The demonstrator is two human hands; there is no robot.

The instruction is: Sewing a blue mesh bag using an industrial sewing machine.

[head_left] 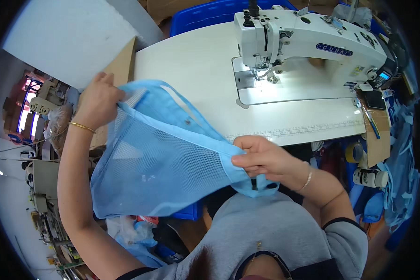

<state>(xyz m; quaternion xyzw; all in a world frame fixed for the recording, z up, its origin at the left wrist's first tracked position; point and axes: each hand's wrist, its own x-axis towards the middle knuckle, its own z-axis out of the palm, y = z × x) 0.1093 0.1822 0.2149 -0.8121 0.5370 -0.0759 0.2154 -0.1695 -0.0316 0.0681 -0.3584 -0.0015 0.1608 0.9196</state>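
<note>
A light blue mesh bag [158, 158] with solid fabric edging is stretched between my two hands, in front of the sewing table. My left hand [100, 100] is closed on its upper left corner, where the strap begins. At the right end of the edging, my right hand [263, 157] pinches the cloth with the thumb on top. A small dark piece shows on the band just below those fingers. The bag's body hangs down toward my lap. Beyond it stands a white sewing machine [303, 51], its lamp lit over the needle area.
The white table [186, 60] has a ruler scale [312, 130] along its near edge. A phone [374, 100], a pen [372, 123], a tape roll [353, 152] and a white jar [371, 178] are at the right. Blue cloth pieces [399, 163] hang there. A blue crate [205, 17] stands behind.
</note>
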